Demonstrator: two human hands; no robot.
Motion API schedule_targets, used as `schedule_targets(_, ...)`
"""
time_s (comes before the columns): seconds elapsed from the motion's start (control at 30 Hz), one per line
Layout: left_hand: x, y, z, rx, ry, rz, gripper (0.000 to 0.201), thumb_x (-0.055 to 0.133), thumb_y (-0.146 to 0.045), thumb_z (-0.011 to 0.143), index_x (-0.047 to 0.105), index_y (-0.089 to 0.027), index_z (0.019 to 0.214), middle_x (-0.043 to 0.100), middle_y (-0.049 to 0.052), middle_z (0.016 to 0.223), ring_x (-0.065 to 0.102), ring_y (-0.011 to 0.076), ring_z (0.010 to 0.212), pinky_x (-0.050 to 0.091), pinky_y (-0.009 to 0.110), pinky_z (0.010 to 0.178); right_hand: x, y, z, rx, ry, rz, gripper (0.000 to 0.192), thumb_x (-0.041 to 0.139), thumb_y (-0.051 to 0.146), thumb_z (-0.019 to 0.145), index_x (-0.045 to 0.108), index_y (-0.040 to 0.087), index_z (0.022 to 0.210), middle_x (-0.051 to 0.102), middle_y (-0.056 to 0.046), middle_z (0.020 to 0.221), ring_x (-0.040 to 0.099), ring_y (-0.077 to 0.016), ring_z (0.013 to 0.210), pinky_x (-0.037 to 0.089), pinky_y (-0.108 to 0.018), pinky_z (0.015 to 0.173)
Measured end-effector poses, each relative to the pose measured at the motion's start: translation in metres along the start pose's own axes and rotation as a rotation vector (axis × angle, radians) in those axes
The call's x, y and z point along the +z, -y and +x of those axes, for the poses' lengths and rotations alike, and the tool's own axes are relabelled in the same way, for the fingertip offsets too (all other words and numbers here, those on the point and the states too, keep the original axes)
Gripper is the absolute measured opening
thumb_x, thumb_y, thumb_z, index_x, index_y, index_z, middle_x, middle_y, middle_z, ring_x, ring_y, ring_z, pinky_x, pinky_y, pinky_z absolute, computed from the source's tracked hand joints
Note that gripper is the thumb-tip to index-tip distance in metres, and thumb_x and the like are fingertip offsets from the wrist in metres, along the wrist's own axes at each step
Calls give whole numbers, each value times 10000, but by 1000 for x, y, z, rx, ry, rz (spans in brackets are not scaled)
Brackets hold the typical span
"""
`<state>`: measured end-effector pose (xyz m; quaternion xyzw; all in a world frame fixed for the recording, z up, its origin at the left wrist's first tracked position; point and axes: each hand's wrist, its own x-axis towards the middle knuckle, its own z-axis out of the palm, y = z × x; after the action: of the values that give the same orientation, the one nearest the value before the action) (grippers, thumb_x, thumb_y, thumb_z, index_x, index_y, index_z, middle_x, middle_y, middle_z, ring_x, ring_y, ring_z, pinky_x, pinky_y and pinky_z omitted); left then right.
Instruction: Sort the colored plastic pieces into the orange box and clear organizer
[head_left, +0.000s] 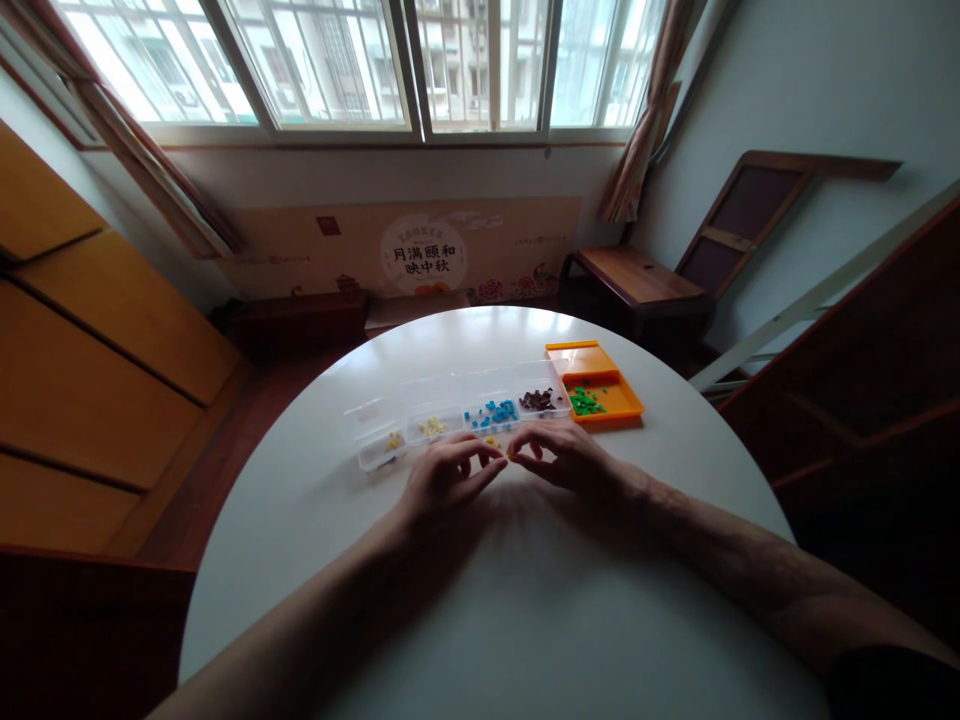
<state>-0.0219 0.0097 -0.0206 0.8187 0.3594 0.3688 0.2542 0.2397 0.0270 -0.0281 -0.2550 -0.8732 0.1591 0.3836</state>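
1. We see a tiny yellow piece (509, 457) pinched between the fingertips of our left hand (448, 480) and right hand (571, 458), both curled nearly closed, low over the white surface (525, 600).
2. Just beyond lies a clear divided tray (375, 455) holding yellow, blue and brown pieces.
3. An orange tray (622, 400) with green pieces touches its right end.

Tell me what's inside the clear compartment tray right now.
The clear tray holds, left to right, yellow pieces, pale yellow pieces, blue pieces and dark brown pieces. The left hand and right hand cover its near edge.
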Motion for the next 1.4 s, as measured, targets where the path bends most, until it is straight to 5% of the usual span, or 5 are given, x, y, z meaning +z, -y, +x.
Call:
schedule_targets(0.27, 5, 1, 2, 5, -10, -36, 146, 759, -310, 1028, 836, -201, 969, 750, 32, 877, 574, 99, 637, 453, 229, 607, 0, 2, 1, -87, 12, -34, 41, 695, 253, 1099, 715, 221, 1081, 809, -46, 979, 766, -172, 875, 604, -293, 841)
schedule_targets(0.9, -3, -4, 0, 10, -9, 40, 123, 750, -294, 1016, 838, -217, 977, 759, 28, 885, 595, 108, 646, 480, 228, 622, 2, 5, 1, -52, 59, -62, 81, 677, 291, 1109, 701, 214, 1111, 787, -45, 967, 735, -166, 825, 597, -285, 800)
schedule_targets(1.1, -45, 2, 2, -11, -24, 305, 158, 725, -321, 1016, 843, -232, 958, 760, 11, 881, 593, 101, 620, 455, 232, 623, 4, 2, -2, 38, 108, -238, 337, 651, 273, 1097, 664, 234, 1432, 743, -116, 1256, 730, -235, 1058, 614, -359, 917)
schedule_targets(1.4, -108, 14, -2, -185, -112, 713, 169, 717, -388, 970, 844, -282, 934, 807, -22, 961, 650, 130, 674, 398, 255, 611, 0, -1, -3, 46, 162, -242, 368, 631, 225, 1084, 710, 270, 1442, 709, -79, 1143, 695, -194, 964, 591, -301, 830)
